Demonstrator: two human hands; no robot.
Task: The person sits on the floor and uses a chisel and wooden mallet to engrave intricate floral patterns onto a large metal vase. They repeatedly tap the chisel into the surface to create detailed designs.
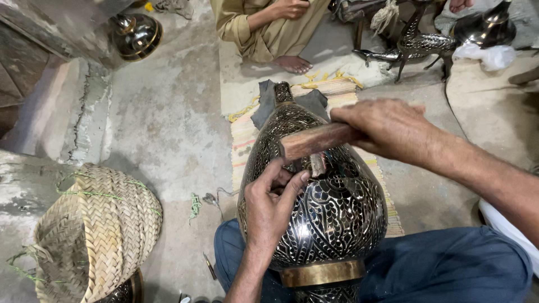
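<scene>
right hand (387, 128) gripping mallet (314, 140), left hand (272, 205) perhaps pinching chisel (318, 164)

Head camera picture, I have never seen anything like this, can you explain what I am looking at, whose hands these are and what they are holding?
This is one picture from a camera worn on a person's head, looking down at that person's own two bare hands. They sit on the floor with a large black vase, covered in fine pale patterns, resting on their lap in blue trousers. The left hand presses a small metal tool against the vase. The right hand grips a wooden mallet just above that tool. Around them: a woven basket at the left on the concrete floor, a striped mat under the vase, and a metal deer figure further back. Another person sits at the top, with a bare foot showing.
</scene>
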